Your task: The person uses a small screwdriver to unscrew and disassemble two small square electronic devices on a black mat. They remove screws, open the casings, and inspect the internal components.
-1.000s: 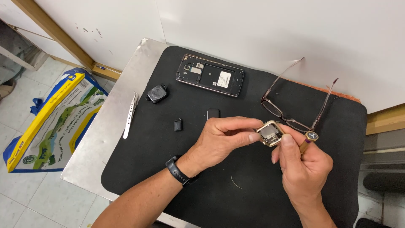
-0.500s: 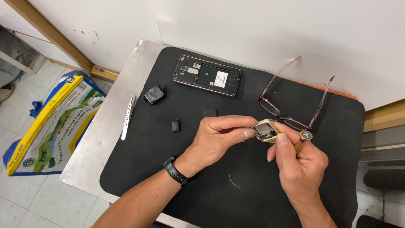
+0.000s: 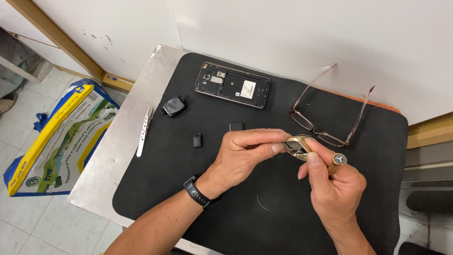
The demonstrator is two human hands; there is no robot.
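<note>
My left hand pinches a small gold-cased watch body by its edge, just above the black mat. My right hand grips a small screwdriver with a round metal cap, its tip down in the open back of the watch body. A black band sits on my left wrist. Both hands meet over the mat's right half, just in front of a pair of brown-framed glasses.
A phone with its back cover off lies at the mat's far side. A dark watch body and two small black parts lie left of my hands. Metal tweezers rest on the steel table. A printed bag stands on the floor.
Both hands stay together on the watch body with only small shifts. The view has drifted slightly.
</note>
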